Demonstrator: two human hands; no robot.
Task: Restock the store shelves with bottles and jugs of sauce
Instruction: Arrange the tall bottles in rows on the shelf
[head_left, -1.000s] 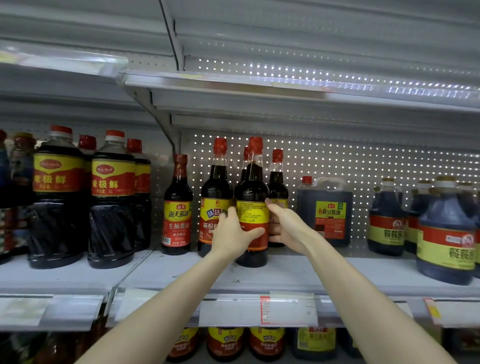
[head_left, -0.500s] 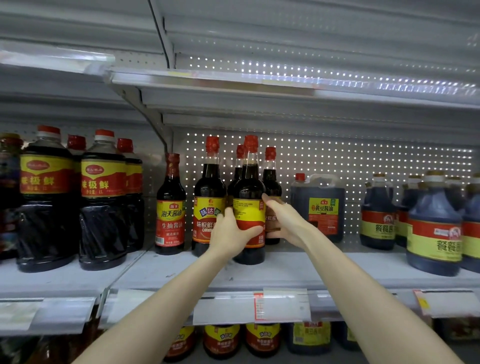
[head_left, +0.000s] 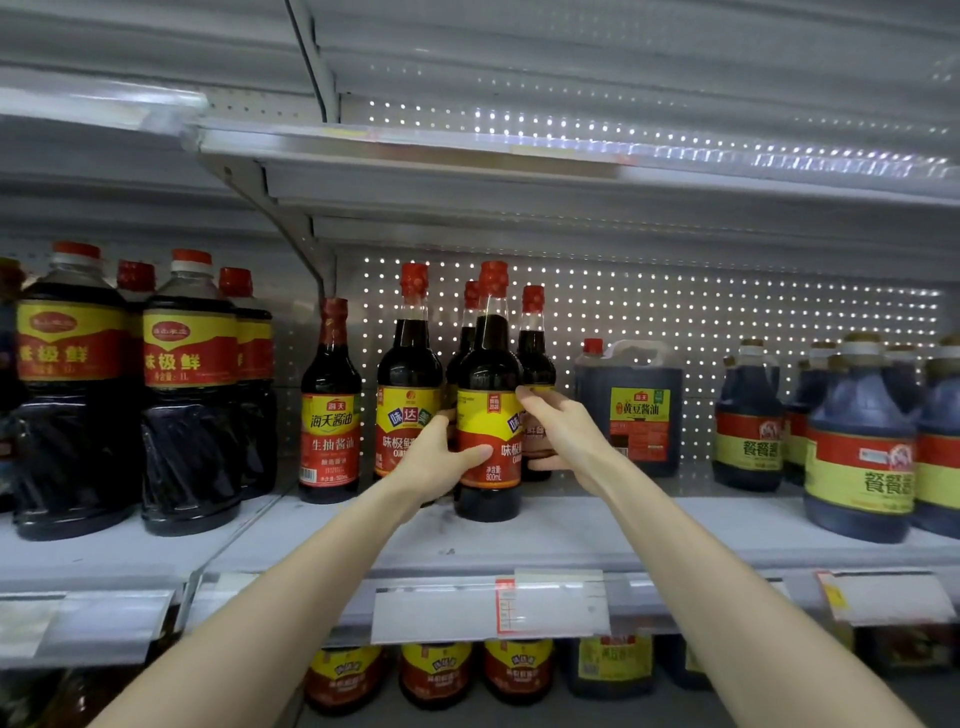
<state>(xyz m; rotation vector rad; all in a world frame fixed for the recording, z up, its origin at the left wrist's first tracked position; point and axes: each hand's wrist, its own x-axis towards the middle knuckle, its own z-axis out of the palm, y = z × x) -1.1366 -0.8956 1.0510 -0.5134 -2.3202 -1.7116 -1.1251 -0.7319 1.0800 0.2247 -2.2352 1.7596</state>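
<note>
Bottle (head_left: 488, 358): upright on shelf (head_left: 571, 535), long axis 12-to-6, standing forward of the red-capped cluster. Left hand (head_left: 437, 461) at its 9 o'clock, fingers wrapped round the label, thumb across the front; right hand (head_left: 566, 436) at 3 o'clock, fingers nearly straight, tips touching the label edge, not clasping. Likely next: slide toward 12 o'clock into the row, left hand carrying, right steadying.
</note>
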